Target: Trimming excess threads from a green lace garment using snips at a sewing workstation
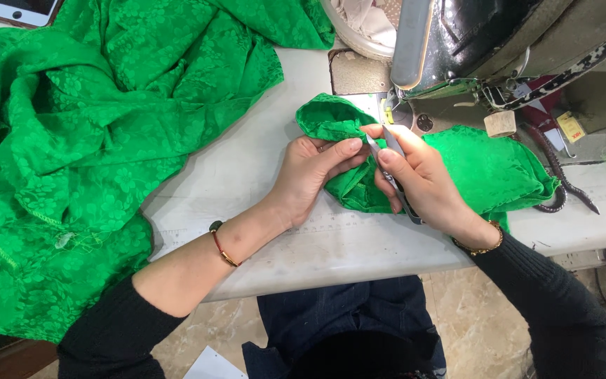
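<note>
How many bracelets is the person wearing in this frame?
2. A red and gold bangle sits on the left wrist, just above the black sleeve. A gold chain bracelet circles the right wrist at the sleeve's edge. The sleeves could hide more.

A small piece of green fabric (485,172), woven with a floral pattern, lies crumpled on the white table (359,245) just in front of the sewing machine (499,42). Its near-left end is bunched into a rounded fold, pinched between the fingers of the left hand (313,172). The right hand (422,179) holds small metal snips (391,168) against that fold, blades pointing toward the sewing machine. The rest of the piece spreads rightward beneath the machine's arm.
</note>
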